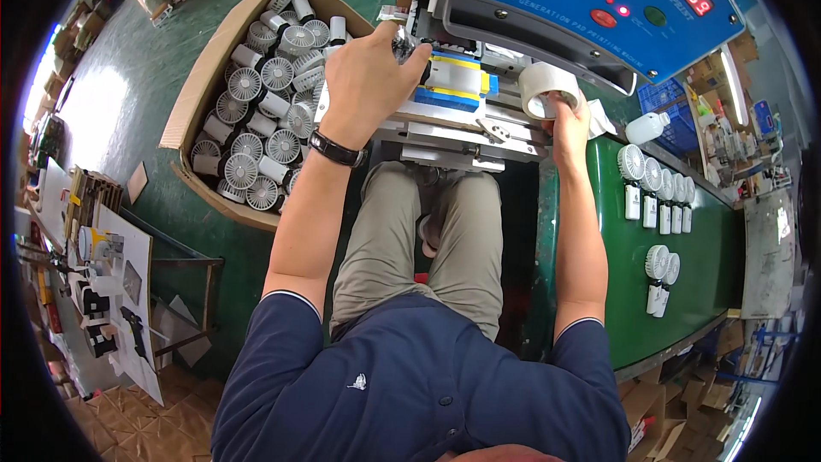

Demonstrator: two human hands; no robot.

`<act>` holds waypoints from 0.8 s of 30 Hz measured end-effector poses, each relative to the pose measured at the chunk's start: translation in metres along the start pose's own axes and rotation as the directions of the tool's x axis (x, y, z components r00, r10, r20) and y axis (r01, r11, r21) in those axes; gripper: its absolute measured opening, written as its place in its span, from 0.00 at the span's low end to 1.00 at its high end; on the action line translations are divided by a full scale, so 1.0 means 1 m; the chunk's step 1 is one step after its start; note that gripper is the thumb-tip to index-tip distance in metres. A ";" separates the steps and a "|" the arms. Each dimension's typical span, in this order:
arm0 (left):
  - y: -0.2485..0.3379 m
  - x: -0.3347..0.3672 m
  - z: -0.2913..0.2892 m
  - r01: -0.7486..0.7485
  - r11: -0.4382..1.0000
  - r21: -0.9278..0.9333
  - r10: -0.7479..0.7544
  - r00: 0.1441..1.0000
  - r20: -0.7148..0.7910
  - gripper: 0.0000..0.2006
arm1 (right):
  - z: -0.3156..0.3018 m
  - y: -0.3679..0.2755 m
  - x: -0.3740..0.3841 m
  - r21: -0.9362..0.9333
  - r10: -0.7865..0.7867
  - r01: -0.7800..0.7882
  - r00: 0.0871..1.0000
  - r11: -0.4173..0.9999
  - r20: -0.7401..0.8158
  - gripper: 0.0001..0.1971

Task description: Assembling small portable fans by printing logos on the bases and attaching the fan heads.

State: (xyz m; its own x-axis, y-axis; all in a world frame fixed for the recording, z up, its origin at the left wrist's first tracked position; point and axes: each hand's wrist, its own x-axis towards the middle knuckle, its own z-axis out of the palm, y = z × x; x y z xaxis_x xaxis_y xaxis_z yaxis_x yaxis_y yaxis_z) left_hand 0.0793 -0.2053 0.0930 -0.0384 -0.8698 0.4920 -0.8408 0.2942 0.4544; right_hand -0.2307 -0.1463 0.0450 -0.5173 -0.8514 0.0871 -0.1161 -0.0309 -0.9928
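Note:
My right hand (569, 127) holds a wide roll of pale packing tape (542, 79) at the right end of the pad printing machine's bed, with fingers inside its core. My left hand (366, 75) reaches over the machine's left side, thumb and fingers curled round a small shiny part that I cannot make out. Between the hands lies a blue and yellow fixture (456, 77) on metal rails (466, 137). Above it hangs the machine's blue control panel (590, 0) with a lit red display.
A large open carton (190, 111) of white handheld fans (275, 73) stands on the left. On the green table (611, 291) at right, several fans (652, 184) lie in rows. A white bottle (647, 127) lies near a blue crate (671, 115). A cluttered bench (120, 291) is at far left.

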 end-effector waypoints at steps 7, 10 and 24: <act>-0.005 0.001 0.004 -0.049 0.998 -0.042 0.047 0.997 -0.054 0.27 | 0.002 0.003 0.001 -0.006 -0.008 0.008 1.000 1.000 -0.025 0.09; -0.008 0.001 0.004 -0.053 0.997 -0.048 0.049 0.996 -0.078 0.27 | 0.005 0.003 0.001 -0.020 0.004 -0.005 1.000 1.000 -0.025 0.10; -0.012 0.003 0.012 -0.080 0.997 -0.001 0.080 0.992 -0.097 0.24 | 0.003 0.007 0.005 -0.015 0.027 -0.028 0.999 0.999 -0.044 0.12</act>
State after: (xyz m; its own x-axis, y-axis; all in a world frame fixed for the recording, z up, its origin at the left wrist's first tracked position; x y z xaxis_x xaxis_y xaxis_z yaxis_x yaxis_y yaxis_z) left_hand 0.0827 -0.2165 0.0798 -0.0529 -0.8008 0.5965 -0.8342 0.3638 0.4144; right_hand -0.2321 -0.1525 0.0380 -0.5572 -0.8279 0.0635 -0.1146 0.0009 -0.9934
